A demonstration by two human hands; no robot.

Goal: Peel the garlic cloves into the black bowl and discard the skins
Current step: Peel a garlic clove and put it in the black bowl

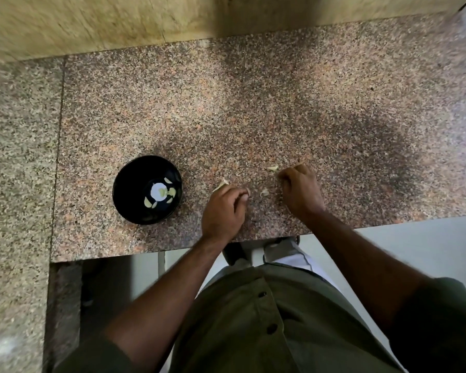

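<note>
Looking down, we saw the granite counter (253,103), then the black bowl (129,189) at its left with several peeled cloves (172,191) already inside; we judged peeling mostly done, skin-gathering left. Our left hand (222,210) curled its grip around papery skins (221,184); our right hand (300,188) curled over the counter, contents unclear. Loose scraps (272,168) lay between.

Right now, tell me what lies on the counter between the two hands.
In the head view, one small pale garlic scrap lies on the granite counter between the left hand and the right hand; otherwise that stretch is bare.
</note>
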